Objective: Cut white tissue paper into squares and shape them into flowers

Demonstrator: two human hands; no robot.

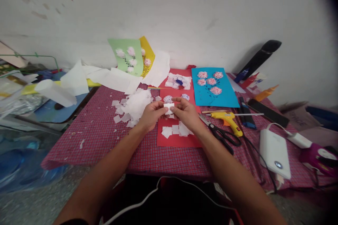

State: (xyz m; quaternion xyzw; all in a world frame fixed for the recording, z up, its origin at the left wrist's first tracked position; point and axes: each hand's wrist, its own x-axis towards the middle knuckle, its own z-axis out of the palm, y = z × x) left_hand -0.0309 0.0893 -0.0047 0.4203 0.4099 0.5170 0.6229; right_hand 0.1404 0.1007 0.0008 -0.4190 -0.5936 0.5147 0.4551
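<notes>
A small white paper square (169, 108) is pinched between my left hand (154, 113) and my right hand (185, 111), above a red sheet (179, 142). Both hands have thumb and fingers closed on its sides. On the red sheet, white paper squares (175, 129) lie below my hands, and two purple-tinted paper flowers (185, 96) show just beyond them. Farther back is a crumpled white paper (179, 81) with blue and red stains. A heap of white paper pieces (138, 105) lies to the left of my left hand.
A blue sheet with pink flowers (229, 95), scissors (223, 134), a yellow glue gun (228, 121) and a white power bank (274, 153) lie on the right. Green (123, 44) and yellow flower sheets (149, 47) lean on the wall at the back. White paper sheets (113, 79) lie back left.
</notes>
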